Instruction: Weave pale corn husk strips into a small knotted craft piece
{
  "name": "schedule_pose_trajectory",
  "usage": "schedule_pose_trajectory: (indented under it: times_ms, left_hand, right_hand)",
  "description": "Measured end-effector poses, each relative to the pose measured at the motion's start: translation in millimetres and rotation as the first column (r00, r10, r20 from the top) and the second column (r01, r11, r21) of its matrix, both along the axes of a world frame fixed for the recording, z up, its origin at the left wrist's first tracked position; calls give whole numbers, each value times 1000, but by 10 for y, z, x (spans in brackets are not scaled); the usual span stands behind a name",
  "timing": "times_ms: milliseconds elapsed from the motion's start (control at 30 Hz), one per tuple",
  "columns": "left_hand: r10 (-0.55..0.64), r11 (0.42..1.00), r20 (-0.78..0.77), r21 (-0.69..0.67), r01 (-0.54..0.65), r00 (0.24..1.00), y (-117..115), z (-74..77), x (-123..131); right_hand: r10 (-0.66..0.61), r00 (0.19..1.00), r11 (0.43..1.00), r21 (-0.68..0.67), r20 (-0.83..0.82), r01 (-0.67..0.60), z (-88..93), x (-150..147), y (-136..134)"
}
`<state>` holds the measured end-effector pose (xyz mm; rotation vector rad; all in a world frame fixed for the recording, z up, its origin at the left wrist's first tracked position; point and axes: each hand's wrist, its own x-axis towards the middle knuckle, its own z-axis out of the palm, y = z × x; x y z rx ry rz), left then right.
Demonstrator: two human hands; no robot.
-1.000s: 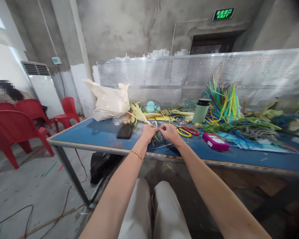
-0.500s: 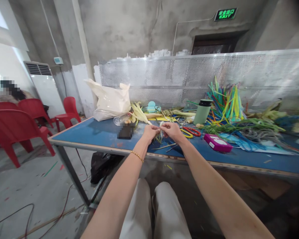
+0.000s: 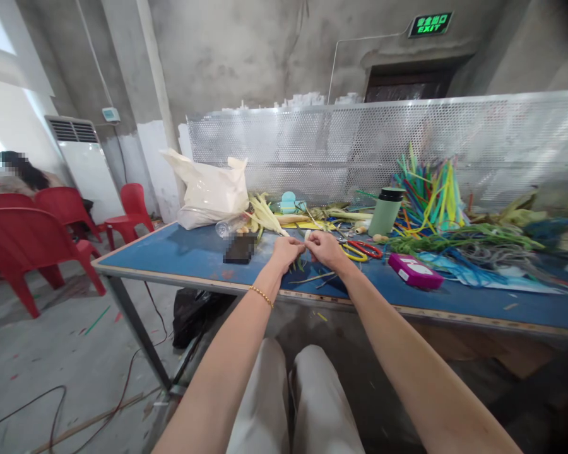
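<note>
My left hand (image 3: 288,250) is closed in a pinch over the front of the blue table. Thin green leaf-like strips (image 3: 299,262) hang down from its fingertips. Right beside it, my right hand (image 3: 326,250) is closed too, its fingertips pinching a small whitish piece (image 3: 307,235). The fingers hide most of both pieces, and I cannot tell whether they are joined. A pair of yellow-handled scissors (image 3: 355,255) and a pair with red handles (image 3: 370,248) lie just right of my right hand. Thin stalks (image 3: 312,277) rest on the table below the hands.
At the left stand a cream plastic bag (image 3: 213,192), a clear bottle (image 3: 228,227) and a blurred dark object (image 3: 239,250). Corn husks (image 3: 265,215) lie behind my hands. To the right are a green flask (image 3: 387,213), a purple box (image 3: 415,271), colourful strips (image 3: 438,195) and green cords (image 3: 464,239).
My hands stay close together with fingers pinched. The pale strip that hung between them no longer shows there, and the green strips have shifted slightly.
</note>
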<state>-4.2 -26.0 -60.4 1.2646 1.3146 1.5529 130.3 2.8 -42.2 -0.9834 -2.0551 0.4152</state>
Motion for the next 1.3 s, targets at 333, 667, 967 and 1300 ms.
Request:
schedule_pose_trajectory:
  times_ms: [333, 667, 967, 1300]
  left_hand:
    - [9, 1000, -169, -25, -13, 986, 83, -65, -3]
    - [-108, 994, 113, 23, 106, 988, -4, 3, -17]
    - [-116, 993, 240, 26, 113, 964, -10, 17, -26]
    - [-91, 996, 177, -10, 94, 980, 45, -6, -6]
  right_hand:
    - [-59, 987, 987, 155, 150, 35, -6, -1, -21]
    - [81, 995, 996, -36, -60, -83, -4, -37, -23]
    - [121, 978, 984, -109, -171, -140, -14, -64, -7]
    - [-10, 1000, 995, 95, -5, 10, 22, -81, -58]
